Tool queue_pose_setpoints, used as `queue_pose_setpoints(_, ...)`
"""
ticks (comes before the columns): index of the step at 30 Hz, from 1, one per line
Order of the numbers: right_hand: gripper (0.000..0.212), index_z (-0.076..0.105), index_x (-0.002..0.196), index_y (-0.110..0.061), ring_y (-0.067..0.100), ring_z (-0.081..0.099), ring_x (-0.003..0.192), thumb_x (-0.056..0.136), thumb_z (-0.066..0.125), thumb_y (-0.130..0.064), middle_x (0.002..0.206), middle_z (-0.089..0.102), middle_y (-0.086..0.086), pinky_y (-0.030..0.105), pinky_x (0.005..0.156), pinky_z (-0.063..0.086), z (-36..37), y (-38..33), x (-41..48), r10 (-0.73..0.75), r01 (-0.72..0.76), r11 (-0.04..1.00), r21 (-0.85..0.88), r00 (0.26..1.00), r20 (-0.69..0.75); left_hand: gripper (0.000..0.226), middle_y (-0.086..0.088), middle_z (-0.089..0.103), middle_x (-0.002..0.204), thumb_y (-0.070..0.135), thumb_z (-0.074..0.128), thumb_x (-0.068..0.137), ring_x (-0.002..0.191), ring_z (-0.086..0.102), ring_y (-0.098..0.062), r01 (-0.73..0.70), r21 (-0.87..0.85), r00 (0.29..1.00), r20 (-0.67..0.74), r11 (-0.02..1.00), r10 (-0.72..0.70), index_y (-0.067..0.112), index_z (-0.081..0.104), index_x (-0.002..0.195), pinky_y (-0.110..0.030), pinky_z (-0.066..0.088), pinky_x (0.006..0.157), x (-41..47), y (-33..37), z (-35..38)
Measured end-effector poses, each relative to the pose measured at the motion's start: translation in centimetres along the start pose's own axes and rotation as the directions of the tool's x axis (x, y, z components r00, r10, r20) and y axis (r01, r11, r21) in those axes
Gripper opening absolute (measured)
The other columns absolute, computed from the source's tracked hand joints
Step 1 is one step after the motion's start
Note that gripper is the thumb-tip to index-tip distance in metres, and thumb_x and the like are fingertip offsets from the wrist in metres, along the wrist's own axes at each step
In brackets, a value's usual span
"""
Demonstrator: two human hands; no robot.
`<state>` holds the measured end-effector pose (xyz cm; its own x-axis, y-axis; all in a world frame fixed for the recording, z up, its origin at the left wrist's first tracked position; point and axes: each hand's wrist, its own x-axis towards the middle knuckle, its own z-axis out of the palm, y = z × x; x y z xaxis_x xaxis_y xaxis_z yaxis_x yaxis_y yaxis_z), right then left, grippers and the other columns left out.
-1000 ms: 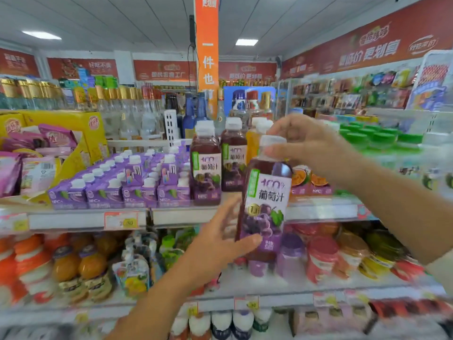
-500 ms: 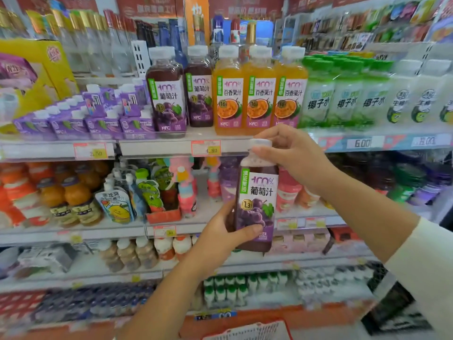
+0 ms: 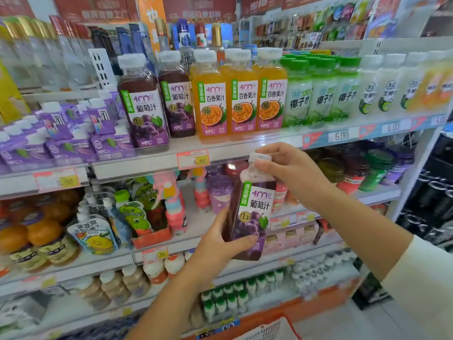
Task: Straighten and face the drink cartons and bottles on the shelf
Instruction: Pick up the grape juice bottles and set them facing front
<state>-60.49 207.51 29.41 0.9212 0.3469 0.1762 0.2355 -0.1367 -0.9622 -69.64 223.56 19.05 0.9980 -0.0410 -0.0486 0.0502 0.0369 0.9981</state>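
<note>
head view: the grape juice bottle (image 3: 252,212) is off the shelf, held in the air in front of the second tier, just below the top shelf edge (image 3: 147,165) and its price tag (image 3: 193,159). the left hand (image 3: 220,244) wraps the lower body, thumb across the label's foot; the right hand (image 3: 291,173) pinches the white cap from above. a second ago the bottle was up level with the grape row; now it sits lower and tilts slightly, label facing the wearer. so it looks like an inspection or a turn, not a placement yet. two grape bottles on the shelf (image 3: 144,104) stand staggered beside the passion fruit bottles (image 3: 210,99). the purple cartons (image 3: 71,133) at left are blurred, possibly uneven.
</note>
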Motion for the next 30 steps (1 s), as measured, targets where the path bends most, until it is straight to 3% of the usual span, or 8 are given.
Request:
queue_pose_setpoints(7, 0.022, 0.057, 0.109, -0.015, -0.002, 0.06, 0.049, 0.09, 0.068, -0.019, 0.085, 0.07, 0.0, 0.011, 0.038, 0.039, 1.0, -0.9, -1.1, -0.029, 0.023, 0.995, -0.094, 0.997, -0.066, 0.075, 0.021, 0.063, 0.124, 0.033, 0.084, 0.074, 0.112, 0.062, -0.004, -0.089, 0.154, 0.996, 0.001, 0.984, 0.09, 0.043, 0.043, 0.136, -0.039, 0.052, 0.098, 0.8, -0.3, -1.1)
queue_pose_setpoints(12, 0.023, 0.061, 0.104, -0.021, 0.028, 0.067, 0.079, 0.085, 0.073, -0.018, 0.09, 0.074, 0.004, 0.041, 0.064, 0.054, 1.2, -0.5, -1.2, -0.019, 0.022, 1.0, 0.022, 0.989, -0.144, 0.088, 0.019, 0.066, 0.122, 0.043, 0.087, 0.065, 0.111, 0.064, -0.012, -0.05, 0.143, 0.997, 0.07, 0.988, 0.04, 0.043, 0.041, 0.14, -0.044, 0.052, 0.098, 0.8, -0.3, -2.7)
queue_pose_setpoints(14, 0.023, 0.06, 0.103, -0.019, 0.021, 0.068, 0.076, 0.084, 0.072, -0.015, 0.09, 0.074, 0.004, 0.034, 0.058, 0.055, 1.1, -0.4, -1.2, -0.009, 0.027, 0.994, 0.109, 0.987, -0.158, 0.09, 0.011, 0.069, 0.119, 0.05, 0.088, 0.06, 0.113, 0.064, -0.03, 0.036, 0.076, 0.987, 0.152, 0.996, -0.047, 0.041, 0.044, 0.138, -0.057, 0.046, 0.101, 0.7, -0.4, -3.7)
queue_pose_setpoints(17, 0.033, 0.058, 0.111, -0.018, 0.017, 0.07, 0.081, 0.081, 0.072, -0.017, 0.102, 0.071, 0.007, 0.033, 0.064, 0.056, 1.4, -0.1, -1.2, 0.018, 0.008, 0.981, 0.195, 0.991, -0.135, 0.07, -0.006, 0.069, 0.122, 0.026, 0.083, 0.067, 0.115, 0.063, -0.034, 0.14, -0.11, 0.958, 0.268, 0.984, -0.107, 0.024, 0.053, 0.13, -0.047, 0.05, 0.1, 0.7, -0.7, -5.0)
queue_pose_setpoints(21, 0.028, 0.058, 0.117, -0.019, 0.013, 0.068, 0.081, 0.09, 0.063, -0.015, 0.094, 0.072, -0.002, 0.028, 0.067, 0.057, 2.1, 0.4, -1.3, 0.039, -0.021, 0.98, 0.199, 0.996, -0.085, 0.061, -0.015, 0.067, 0.12, 0.033, 0.088, 0.069, 0.108, 0.058, -0.035, 0.09, -0.011, 0.969, 0.231, 0.996, -0.086, 0.035, 0.06, 0.124, -0.065, 0.035, 0.105, 0.9, -1.3, -5.6)
queue_pose_setpoints(23, 0.027, 0.059, 0.121, -0.025, 0.021, 0.067, 0.085, 0.094, 0.06, -0.02, 0.09, 0.073, -0.007, 0.038, 0.079, 0.06, 2.4, 0.5, -1.5, 0.035, -0.024, 0.992, 0.125, 0.996, -0.081, 0.065, 0.0, 0.068, 0.119, 0.031, 0.086, 0.072, 0.105, 0.065, -0.018, 0.046, 0.072, 0.987, 0.152, 0.996, -0.056, 0.04, 0.054, 0.128, -0.047, 0.052, 0.095, 0.6, -1.2, -5.4)
queue_pose_setpoints(25, 0.032, 0.058, 0.124, -0.033, 0.034, 0.067, 0.094, 0.093, 0.062, -0.027, 0.099, 0.073, -0.003, 0.052, 0.086, 0.056, 2.8, 0.7, -1.7, 0.036, -0.031, 0.998, 0.062, 0.996, -0.086, 0.074, 0.01, 0.063, 0.126, 0.028, 0.084, 0.074, 0.105, 0.065, -0.003, -0.02, 0.117, 0.997, 0.071, 0.993, 0.011, 0.039, 0.043, 0.135, -0.02, 0.054, 0.081, 0.3, -1.1, -5.2)
queue_pose_setpoints(30, 0.032, 0.061, 0.116, -0.03, 0.04, 0.067, 0.094, 0.087, 0.071, -0.021, 0.1, 0.07, 0.014, 0.068, 0.079, 0.05, 3.5, 1.2, -1.8, 0.043, -0.016, 0.993, 0.117, 0.972, -0.229, 0.089, 0.013, 0.033, 0.14, 0.043, 0.08, 0.076, 0.125, 0.044, -0.005, -0.123, 0.366, 0.989, -0.031, 0.922, 0.145, 0.043, 0.022, 0.144, -0.021, 0.041, 0.1, -0.1, -1.3, -4.8)
